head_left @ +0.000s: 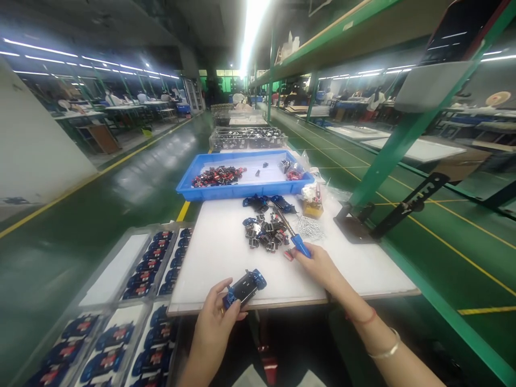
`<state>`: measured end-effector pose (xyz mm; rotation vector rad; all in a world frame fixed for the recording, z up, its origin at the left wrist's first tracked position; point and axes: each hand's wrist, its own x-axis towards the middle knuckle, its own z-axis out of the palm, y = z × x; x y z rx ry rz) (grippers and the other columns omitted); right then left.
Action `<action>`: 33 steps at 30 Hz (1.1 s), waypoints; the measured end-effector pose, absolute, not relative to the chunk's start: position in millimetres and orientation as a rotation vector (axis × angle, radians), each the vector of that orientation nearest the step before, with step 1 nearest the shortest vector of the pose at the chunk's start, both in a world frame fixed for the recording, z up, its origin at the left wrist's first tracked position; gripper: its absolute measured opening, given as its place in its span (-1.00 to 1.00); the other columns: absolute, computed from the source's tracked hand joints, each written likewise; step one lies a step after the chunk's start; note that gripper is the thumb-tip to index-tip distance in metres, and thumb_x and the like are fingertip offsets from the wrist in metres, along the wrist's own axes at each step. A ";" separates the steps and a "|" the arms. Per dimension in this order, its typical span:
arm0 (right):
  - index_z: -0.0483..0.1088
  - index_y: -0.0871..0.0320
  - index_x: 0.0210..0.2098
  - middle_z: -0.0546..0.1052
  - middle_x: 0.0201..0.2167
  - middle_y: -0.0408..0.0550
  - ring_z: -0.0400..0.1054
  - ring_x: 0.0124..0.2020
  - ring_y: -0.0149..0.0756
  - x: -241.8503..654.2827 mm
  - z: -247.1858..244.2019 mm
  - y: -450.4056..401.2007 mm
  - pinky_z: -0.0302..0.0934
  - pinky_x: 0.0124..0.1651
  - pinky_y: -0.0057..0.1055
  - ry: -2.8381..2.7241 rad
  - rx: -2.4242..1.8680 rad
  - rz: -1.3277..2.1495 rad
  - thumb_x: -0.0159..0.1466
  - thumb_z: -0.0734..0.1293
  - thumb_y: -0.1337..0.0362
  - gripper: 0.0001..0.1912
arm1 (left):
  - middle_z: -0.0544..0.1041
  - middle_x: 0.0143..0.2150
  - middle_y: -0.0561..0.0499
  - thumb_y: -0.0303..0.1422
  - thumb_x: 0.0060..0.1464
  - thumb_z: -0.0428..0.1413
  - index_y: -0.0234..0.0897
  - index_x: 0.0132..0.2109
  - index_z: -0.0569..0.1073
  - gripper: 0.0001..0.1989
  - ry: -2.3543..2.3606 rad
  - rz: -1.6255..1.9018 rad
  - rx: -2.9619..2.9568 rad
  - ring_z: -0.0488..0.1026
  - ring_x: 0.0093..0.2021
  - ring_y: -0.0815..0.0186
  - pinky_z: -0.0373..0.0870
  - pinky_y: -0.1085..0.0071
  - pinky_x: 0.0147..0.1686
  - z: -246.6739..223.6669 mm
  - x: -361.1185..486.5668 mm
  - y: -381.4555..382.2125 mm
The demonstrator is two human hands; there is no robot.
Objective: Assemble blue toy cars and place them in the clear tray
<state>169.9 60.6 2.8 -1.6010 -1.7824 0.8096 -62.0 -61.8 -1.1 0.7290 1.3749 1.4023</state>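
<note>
Blue-black part [244,289] in left hand [217,312], gripped at its near end by the tabletop [215,236] edge; right hand [316,264] closed around blue-handled tool [300,245] angled forward-left, red piece [288,255] just beside; small-parts pile [266,234] ahead between hands, blue tray [242,191] farther out

So the tabletop [215,231] is plain white. The chassis piece [243,289] at 7 o'clock is black with shiny blue ends. The screwdriver [300,246] at 3 has a bright blue handle; its shaft looks greyish, though it's kinda blurry. Small parts [268,235] mid-table mix black, silver and red. Solid blue tray [242,191] at 12, red-and-black bits [220,176] inside. Packed pieces [149,266] at 8: repeating rows of blue, black and red. Floor [165,172]? Green, yellow stripes.
</note>
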 end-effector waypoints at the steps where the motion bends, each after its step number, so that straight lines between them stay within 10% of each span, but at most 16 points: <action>1: 0.42 0.12 -0.54 0.37 -0.63 -0.16 0.29 -0.50 -0.22 173.8 3.6 59.2 0.11 -0.43 -0.38 -1.801 -1.599 0.847 0.17 0.24 0.06 -0.69 | 0.64 -0.22 -0.12 -0.14 -0.10 0.33 -0.35 0.06 0.41 -0.39 1.371 1.398 0.734 0.64 -0.29 0.14 0.60 0.31 -0.29 -1.2 -62.2 -62.0; 22: 0.46 0.10 -0.35 0.46 -0.44 -0.05 0.36 -0.39 -0.16 180.4 -16.4 33.4 0.25 -0.26 -0.28 -1.903 -1.483 0.487 0.28 0.32 0.06 -0.75 | 0.54 -0.03 -0.11 -0.22 0.05 0.25 -0.30 0.13 0.39 -0.48 1.272 1.148 0.919 0.58 -0.09 0.23 0.59 0.29 -0.06 -2.6 -52.5 -39.4; 33: 0.54 0.10 -0.30 0.57 -0.30 -0.04 0.46 -0.24 -0.11 164.6 15.2 13.5 0.34 -0.13 -0.22 -1.697 -1.190 0.991 0.22 0.43 -0.05 -0.67 | 0.55 -0.18 -0.02 -0.23 0.16 0.16 -0.25 0.25 0.32 -0.46 1.241 0.984 1.144 0.48 -0.29 0.35 0.51 0.37 -0.20 -11.1 -41.4 -21.8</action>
